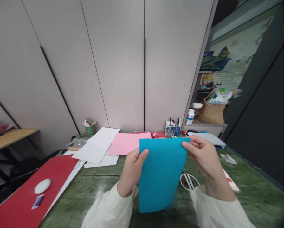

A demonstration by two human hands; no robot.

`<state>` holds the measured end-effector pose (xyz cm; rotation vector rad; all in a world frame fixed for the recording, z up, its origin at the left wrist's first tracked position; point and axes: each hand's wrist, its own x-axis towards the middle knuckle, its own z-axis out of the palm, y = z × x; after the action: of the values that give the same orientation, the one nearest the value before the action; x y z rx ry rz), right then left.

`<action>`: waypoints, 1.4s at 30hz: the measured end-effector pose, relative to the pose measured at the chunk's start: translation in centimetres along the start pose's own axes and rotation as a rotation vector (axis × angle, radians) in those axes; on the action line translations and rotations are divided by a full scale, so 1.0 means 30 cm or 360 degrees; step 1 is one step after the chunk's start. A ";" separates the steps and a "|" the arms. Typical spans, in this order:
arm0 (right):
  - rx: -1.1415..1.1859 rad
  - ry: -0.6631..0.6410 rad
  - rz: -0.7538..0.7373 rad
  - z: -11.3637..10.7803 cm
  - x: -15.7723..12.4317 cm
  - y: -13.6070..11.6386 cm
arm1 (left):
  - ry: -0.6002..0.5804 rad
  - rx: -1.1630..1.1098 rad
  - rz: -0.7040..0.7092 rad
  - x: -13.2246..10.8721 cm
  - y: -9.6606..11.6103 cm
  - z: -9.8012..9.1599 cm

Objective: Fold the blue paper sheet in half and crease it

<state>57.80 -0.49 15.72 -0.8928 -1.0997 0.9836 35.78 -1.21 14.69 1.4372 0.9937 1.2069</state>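
A sheet of blue paper hangs upright in front of me above the table, its lower edge slightly curved. My left hand is closed on its left edge near the top, thumb on the near face. At the upper right corner, my right hand pinches the paper between thumb and fingers. Partly behind the blue paper, by my right wrist, lie white-handled scissors on the table. A pink sheet rests beyond my left hand, overlapping several white sheets.
On the green table, red paper at left carries a white oval object and a small blue-and-white item. A pen box and small green carton stand by the cabinet. A woven basket sits on the right shelf.
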 end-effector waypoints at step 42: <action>-0.0001 0.0061 0.0017 0.002 0.000 -0.001 | 0.0002 -0.0006 0.0003 -0.003 0.002 0.004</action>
<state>57.74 -0.48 15.75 -0.9152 -1.0639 0.9713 35.88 -1.32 14.73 1.4350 0.9906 1.2110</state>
